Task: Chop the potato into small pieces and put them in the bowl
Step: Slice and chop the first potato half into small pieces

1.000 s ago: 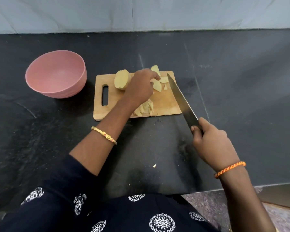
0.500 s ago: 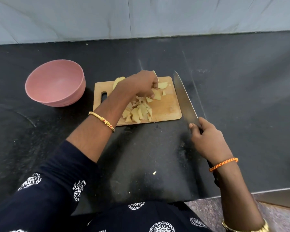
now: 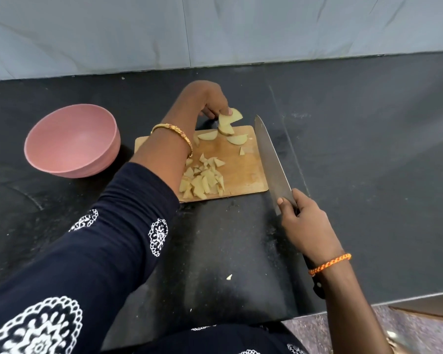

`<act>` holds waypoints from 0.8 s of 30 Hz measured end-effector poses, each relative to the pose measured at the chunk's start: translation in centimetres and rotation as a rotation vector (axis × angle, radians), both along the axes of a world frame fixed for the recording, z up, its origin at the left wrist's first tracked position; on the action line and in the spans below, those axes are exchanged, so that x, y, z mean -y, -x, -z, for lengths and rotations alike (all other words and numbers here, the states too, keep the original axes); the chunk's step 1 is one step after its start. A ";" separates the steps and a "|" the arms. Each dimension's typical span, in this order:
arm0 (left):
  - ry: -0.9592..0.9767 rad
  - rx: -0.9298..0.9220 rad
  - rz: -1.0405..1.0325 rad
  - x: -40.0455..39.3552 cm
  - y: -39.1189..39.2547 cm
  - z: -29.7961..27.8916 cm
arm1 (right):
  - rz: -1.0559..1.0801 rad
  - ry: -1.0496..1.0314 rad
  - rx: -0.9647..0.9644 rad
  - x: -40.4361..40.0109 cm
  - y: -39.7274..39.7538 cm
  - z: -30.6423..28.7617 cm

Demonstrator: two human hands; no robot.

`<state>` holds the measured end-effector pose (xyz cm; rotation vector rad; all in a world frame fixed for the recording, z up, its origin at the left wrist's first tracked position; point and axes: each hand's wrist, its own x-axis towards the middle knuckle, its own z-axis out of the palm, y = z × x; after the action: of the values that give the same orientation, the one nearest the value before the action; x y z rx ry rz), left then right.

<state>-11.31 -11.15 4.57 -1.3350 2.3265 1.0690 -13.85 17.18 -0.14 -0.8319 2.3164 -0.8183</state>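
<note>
A wooden cutting board (image 3: pixel 246 172) lies on the black counter. A heap of small potato pieces (image 3: pixel 202 180) sits at its near left. Two half-moon potato slices (image 3: pixel 237 139) lie flat near its far edge. My left hand (image 3: pixel 205 99) reaches over the board's far edge and pinches a few potato slices (image 3: pixel 229 120), lifted and tilted. My right hand (image 3: pixel 304 223) grips a large knife (image 3: pixel 273 159) by the handle, blade lying along the board's right edge. The pink bowl (image 3: pixel 72 141) stands empty to the left of the board. My left arm hides the board's left part.
A light grey wall runs behind the counter. One small potato scrap (image 3: pixel 229 277) lies on the counter near me. The counter's front edge (image 3: pixel 368 304) is close to my body at the lower right.
My left hand moved from the board's middle to its far edge and picked up slices. The view tilted, so everything sits lower in frame. The knife stayed beside the board.
</note>
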 end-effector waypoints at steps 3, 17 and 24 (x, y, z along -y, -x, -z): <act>-0.028 0.020 0.036 -0.5 0.3 0.1 | 0.001 0.019 0.013 0.0 0.1 0.0; -0.031 -0.110 0.196 -7.2 -2.2 -0.9 | 0.121 0.080 0.129 -1.2 1.3 1.6; -0.068 -0.386 -0.305 -9.3 -5.2 2.0 | 0.113 0.110 0.142 -2.0 1.1 2.2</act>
<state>-6.11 -1.88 2.61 -1.6144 2.3598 1.6098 -14.95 19.17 -2.37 -0.6699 2.2255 -1.0283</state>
